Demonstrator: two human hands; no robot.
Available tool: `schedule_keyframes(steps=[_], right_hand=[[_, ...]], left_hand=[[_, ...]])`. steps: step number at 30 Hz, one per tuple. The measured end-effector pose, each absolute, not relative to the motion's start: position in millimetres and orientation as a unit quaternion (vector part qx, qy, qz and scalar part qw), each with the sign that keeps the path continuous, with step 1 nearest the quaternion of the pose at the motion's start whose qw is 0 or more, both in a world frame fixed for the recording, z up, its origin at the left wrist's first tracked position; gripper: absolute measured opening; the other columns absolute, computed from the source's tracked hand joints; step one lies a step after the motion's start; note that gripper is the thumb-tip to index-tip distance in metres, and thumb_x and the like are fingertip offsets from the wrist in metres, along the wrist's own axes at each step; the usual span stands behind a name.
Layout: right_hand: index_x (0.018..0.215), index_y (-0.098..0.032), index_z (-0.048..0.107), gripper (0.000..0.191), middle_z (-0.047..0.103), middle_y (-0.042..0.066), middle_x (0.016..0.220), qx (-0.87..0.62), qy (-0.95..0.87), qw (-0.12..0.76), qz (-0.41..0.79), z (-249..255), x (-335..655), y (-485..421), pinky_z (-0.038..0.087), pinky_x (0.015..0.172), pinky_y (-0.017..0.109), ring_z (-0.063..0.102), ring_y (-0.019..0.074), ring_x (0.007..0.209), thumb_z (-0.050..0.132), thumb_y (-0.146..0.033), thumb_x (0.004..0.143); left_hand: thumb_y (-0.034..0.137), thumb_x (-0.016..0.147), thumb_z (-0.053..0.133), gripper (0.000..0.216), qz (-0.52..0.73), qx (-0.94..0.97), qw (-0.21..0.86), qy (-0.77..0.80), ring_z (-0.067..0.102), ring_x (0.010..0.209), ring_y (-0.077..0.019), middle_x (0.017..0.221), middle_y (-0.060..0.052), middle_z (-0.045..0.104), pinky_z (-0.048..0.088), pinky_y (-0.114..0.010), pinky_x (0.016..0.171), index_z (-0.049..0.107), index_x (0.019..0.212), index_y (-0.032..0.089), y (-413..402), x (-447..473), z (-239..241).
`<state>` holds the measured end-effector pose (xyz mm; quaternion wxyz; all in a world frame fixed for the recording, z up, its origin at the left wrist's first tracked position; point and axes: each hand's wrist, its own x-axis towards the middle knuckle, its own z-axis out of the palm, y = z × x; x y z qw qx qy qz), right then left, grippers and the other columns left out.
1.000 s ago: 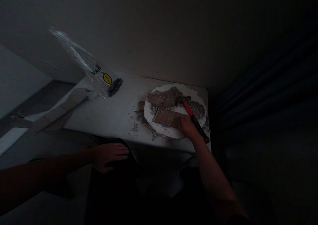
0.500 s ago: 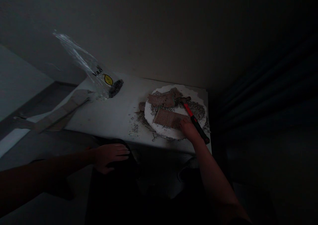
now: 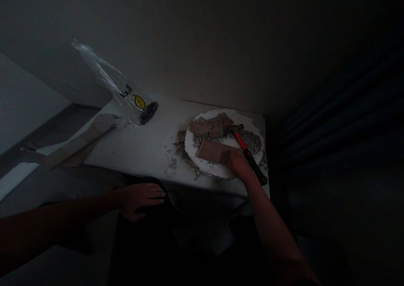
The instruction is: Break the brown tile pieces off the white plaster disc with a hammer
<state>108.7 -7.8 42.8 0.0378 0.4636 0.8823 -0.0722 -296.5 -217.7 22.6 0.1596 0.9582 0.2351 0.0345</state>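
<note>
My right hand [image 3: 238, 165] is closed at the right end of a flat brown perforated board [image 3: 213, 152], its fingertips partly hidden. The board lies on a round white slab [image 3: 206, 166] with a rough edge. Just to the right of that hand, a hammer [image 3: 248, 153] with a red and black handle rests across the slab, untouched, its head toward the back. Crumpled brown perforated pieces [image 3: 208, 127] sit behind the board. My left hand [image 3: 142, 199] lies flat on my dark-clothed leg, fingers stretched out and holding nothing.
Grey crumbs [image 3: 252, 142] are heaped on the slab, and more debris is scattered to its left. A clear plastic bag [image 3: 121, 96] with dark contents stands on the pale table [image 3: 142, 151]. Cardboard [image 3: 85, 136] lies at the left edge. The scene is dim.
The view has shifted slightly. My right hand stays at the board's right end, its fingers looking a little more curled. My left hand has not moved.
</note>
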Motion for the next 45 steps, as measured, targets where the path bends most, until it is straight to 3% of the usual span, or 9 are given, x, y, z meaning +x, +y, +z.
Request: schedule_keyframes(steps=[5, 9, 13, 19, 22, 27, 33, 38, 45], right_hand=[[0.113, -0.012, 0.06, 0.026, 0.058, 0.017, 0.124, 0.451, 0.888, 0.032, -0.089, 46.0, 115.3, -8.3, 0.046, 0.09, 0.031, 0.059, 0.0232, 0.109, 0.039, -0.02, 0.1], [0.113, -0.014, 0.06, 0.029, 0.058, 0.015, 0.122, 0.453, 0.886, 0.048, -0.082, 44.7, 115.2, -10.0, 0.049, 0.082, 0.031, 0.062, 0.0209, 0.096, 0.035, -0.015, 0.1], [0.119, -0.008, 0.057, 0.032, 0.054, 0.022, 0.126, 0.466, 0.88, 0.056, -0.072, 43.6, 109.0, -10.6, 0.049, 0.077, 0.031, 0.061, 0.0235, 0.097, 0.032, -0.016, 0.1], [0.117, -0.011, 0.06, 0.028, 0.055, 0.019, 0.125, 0.456, 0.884, 0.012, -0.099, 47.9, 113.7, -8.6, 0.045, 0.091, 0.034, 0.056, 0.0233, 0.107, 0.04, -0.02, 0.1], [0.113, -0.013, 0.061, 0.027, 0.056, 0.015, 0.12, 0.434, 0.895, 0.022, -0.098, 48.4, 118.6, -7.6, 0.046, 0.089, 0.032, 0.059, 0.0201, 0.099, 0.038, -0.017, 0.1], [0.118, -0.009, 0.056, 0.034, 0.051, 0.021, 0.129, 0.44, 0.895, 0.046, -0.058, 45.5, 116.2, -9.6, 0.049, 0.077, 0.031, 0.062, 0.0192, 0.086, 0.028, -0.009, 0.098], [0.122, -0.002, 0.053, 0.032, 0.048, 0.025, 0.131, 0.445, 0.895, 0.019, -0.034, 50.2, 111.3, -10.0, 0.048, 0.084, 0.033, 0.059, 0.0235, 0.099, 0.035, -0.015, 0.098], [0.12, -0.006, 0.055, 0.03, 0.048, 0.022, 0.131, 0.457, 0.887, 0.01, -0.069, 58.1, 114.4, -9.3, 0.046, 0.09, 0.034, 0.058, 0.0227, 0.1, 0.038, -0.02, 0.099], [0.124, -0.011, 0.052, 0.033, 0.047, 0.02, 0.134, 0.465, 0.881, 0.03, -0.078, 64.9, 114.5, -12.9, 0.047, 0.076, 0.032, 0.062, 0.0212, 0.088, 0.033, -0.016, 0.098]], left_hand=[[0.037, 0.075, 0.051, 0.069, 0.047, 0.958, 0.161, 0.232, 0.054, 0.121, -0.0328, 0.131, -0.016, 0.061, 0.047, -0.052, 0.098, 0.046, 0.141, 0.019, -217.1, -297.7, 19.4], [0.037, 0.075, 0.051, 0.069, 0.053, 0.963, 0.154, 0.215, 0.055, 0.12, -0.0338, 0.13, -0.018, 0.062, 0.047, -0.053, 0.096, 0.046, 0.141, 0.016, -216.3, -298.5, 17.2], [0.036, 0.074, 0.053, 0.07, 0.049, 0.962, 0.157, 0.219, 0.053, 0.122, -0.0334, 0.131, -0.018, 0.061, 0.045, -0.052, 0.099, 0.047, 0.141, 0.016, -216.1, -297.8, 18.4], [0.034, 0.075, 0.054, 0.071, 0.044, 0.962, 0.158, 0.217, 0.053, 0.121, -0.0337, 0.131, -0.019, 0.061, 0.046, -0.053, 0.097, 0.045, 0.142, 0.015, -215.8, -294.9, 22.7], [0.035, 0.072, 0.057, 0.074, 0.06, 0.953, 0.188, 0.228, 0.056, 0.115, -0.035, 0.129, -0.016, 0.063, 0.049, -0.054, 0.092, 0.045, 0.144, 0.024, -212.7, -292.3, 26.2], [0.036, 0.064, 0.058, 0.081, 0.071, 0.931, 0.254, 0.252, 0.059, 0.107, -0.0379, 0.128, -0.009, 0.065, 0.051, -0.061, 0.084, 0.045, 0.143, 0.043, -206.8, -288.9, 32.5], [0.035, 0.067, 0.058, 0.083, 0.047, 0.94, 0.237, 0.24, 0.056, 0.113, -0.0384, 0.132, -0.014, 0.062, 0.05, -0.06, 0.088, 0.04, 0.148, 0.032, -210.6, -294.2, 25.0], [0.032, 0.072, 0.057, 0.08, 0.028, 0.948, 0.207, 0.239, 0.053, 0.122, -0.0367, 0.138, -0.016, 0.057, 0.046, -0.059, 0.096, 0.038, 0.149, 0.023, -216.2, -300.6, 14.5], [0.034, 0.072, 0.059, 0.08, 0.038, 0.948, 0.213, 0.235, 0.055, 0.119, -0.0383, 0.137, -0.017, 0.057, 0.048, -0.061, 0.092, 0.038, 0.149, 0.027, -215.5, -302.8, 11.9]])
